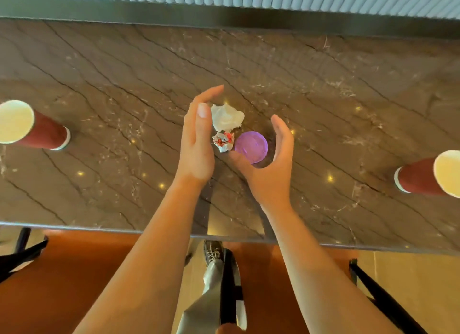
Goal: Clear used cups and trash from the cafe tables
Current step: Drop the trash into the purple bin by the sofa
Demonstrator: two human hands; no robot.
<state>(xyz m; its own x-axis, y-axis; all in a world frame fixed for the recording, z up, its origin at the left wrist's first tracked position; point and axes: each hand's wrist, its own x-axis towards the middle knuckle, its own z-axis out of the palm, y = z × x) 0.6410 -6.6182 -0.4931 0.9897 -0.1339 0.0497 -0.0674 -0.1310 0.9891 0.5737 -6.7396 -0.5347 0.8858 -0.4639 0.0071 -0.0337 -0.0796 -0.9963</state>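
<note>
**Both hands open around trash pile, mid-table**

Containers first: a red paper cup with a white rim and base (47, 134) sits at the far left edge of view, and a second red paper cup of the same kind (418, 177) sits at the far right. Both are upright and well apart from the pile. Their insides look pale cream; I can't tell if anything is in them.

A round purple plastic top (251, 145) sits at centre, smooth and glossy, with a dark ring around it. It could be a lid or a cup mouth, I can't tell which, and no contents are readable.

Just left of it is a small crumpled red-and-white printed wrapper (223, 140), touching or nearly touching the purple edge. Behind that is a larger crumpled white paper napkin (227, 117), soft and wadded.

All of this lies on the brown veined marble tabletop (323, 84), which is polished and shows light spots reflected.

My left hand (196, 147) stands on edge just left of the napkin and wrapper, fingers (206, 97) straight and together, gripping nothing. My right hand (271, 174) is a wide open cup around the purple top's right side, with the fingers (281, 129) gently curved. The thumb is at the top's near edge, and I can't tell if it makes contact.
</note>
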